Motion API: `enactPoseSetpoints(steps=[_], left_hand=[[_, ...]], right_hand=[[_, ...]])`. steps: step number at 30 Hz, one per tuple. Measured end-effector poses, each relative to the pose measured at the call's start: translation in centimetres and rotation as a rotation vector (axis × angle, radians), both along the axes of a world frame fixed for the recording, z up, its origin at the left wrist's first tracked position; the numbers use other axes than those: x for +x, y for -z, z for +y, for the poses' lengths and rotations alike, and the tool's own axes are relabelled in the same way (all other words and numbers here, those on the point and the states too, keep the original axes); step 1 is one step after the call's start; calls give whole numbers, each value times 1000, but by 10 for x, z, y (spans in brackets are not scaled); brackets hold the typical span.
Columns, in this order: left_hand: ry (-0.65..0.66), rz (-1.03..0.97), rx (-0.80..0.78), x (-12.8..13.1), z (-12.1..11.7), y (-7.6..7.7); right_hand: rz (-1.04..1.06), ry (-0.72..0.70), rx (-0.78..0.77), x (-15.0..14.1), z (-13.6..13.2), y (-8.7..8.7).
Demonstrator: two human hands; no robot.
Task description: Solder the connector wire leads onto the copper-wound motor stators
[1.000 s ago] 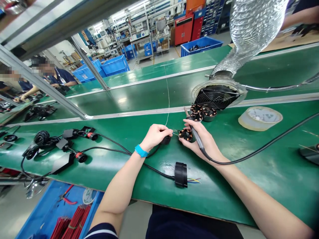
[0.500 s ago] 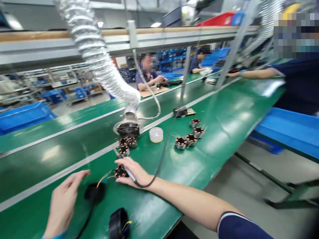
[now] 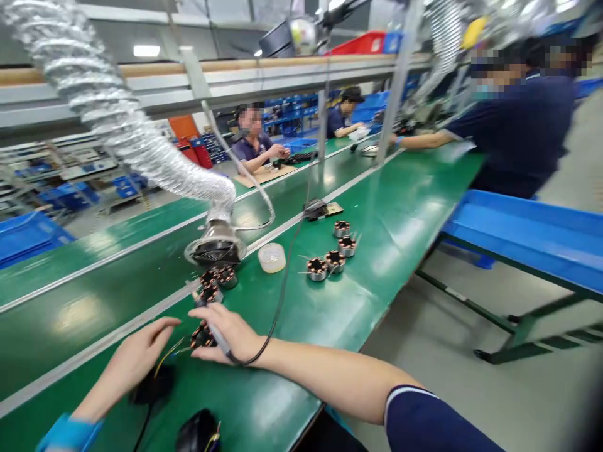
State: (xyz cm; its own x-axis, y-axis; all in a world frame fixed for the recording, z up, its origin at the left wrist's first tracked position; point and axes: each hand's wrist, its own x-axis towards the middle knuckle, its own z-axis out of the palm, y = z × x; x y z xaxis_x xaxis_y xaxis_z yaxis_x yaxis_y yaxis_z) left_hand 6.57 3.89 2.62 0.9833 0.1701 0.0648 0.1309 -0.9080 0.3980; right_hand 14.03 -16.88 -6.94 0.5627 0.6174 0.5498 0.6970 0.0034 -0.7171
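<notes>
Right hand (image 3: pixel 223 333) clenched around a black soldering pen (image 3: pixel 217 339), fingers against a copper-wound stator (image 3: pixel 202 337) low over the green bench top (image 3: pixel 377 251). Left hand (image 3: pixel 134 358) released, fingers loosely spread, just beside thin yellow and blue wires (image 3: pixel 167 355) leading toward the stator, with a black connector housing (image 3: pixel 153 384) under the palm. Second black housing (image 3: pixel 195 433) at the near bench edge. Farther along, three more stators (image 3: pixel 217 282) clustered just below the round grille of a fume extractor (image 3: pixel 217 251), its silver duct hose (image 3: pixel 117 132) rising left. Four stators (image 3: pixel 332 254) in a loose line beyond a translucent tape roll (image 3: pixel 272 257). Off the bench's right side, a blue tray (image 3: pixel 522 242) on a green steel stand. Blue crates (image 3: pixel 28 238) far left, contents hidden; red bin (image 3: pixel 362 44) on the overhead shelf (image 3: pixel 226 72), contents hidden too. Beyond, a co-worker (image 3: pixel 252 141) seated at the next bench and another person (image 3: pixel 518 119) in navy, one arm reaching along this bench.
</notes>
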Motion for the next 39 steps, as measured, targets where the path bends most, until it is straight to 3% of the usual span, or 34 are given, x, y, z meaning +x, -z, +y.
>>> enactPoseSetpoints(steps=[2, 5, 9, 17, 22, 31, 39], left_hand=[[56, 264, -135, 0, -21, -9], [33, 380, -352, 8, -34, -9], [-19, 463, -488, 20, -24, -1], [119, 668, -792, 15, -6, -15], [160, 653, -833, 5, 7, -8], [104, 584, -663, 10, -14, -5], [103, 683, -936, -3, -6, -4]], right_hand=[[-44, 11, 95, -13, -10, -8], [1, 4, 166, -21, -19, -11], [42, -44, 161, -18, -15, -2], [36, -25, 128, -23, -17, -2], [46, -29, 136, -23, -16, -2], [23, -10, 143, -24, -16, -5], [46, -17, 140, -23, -15, -1]])
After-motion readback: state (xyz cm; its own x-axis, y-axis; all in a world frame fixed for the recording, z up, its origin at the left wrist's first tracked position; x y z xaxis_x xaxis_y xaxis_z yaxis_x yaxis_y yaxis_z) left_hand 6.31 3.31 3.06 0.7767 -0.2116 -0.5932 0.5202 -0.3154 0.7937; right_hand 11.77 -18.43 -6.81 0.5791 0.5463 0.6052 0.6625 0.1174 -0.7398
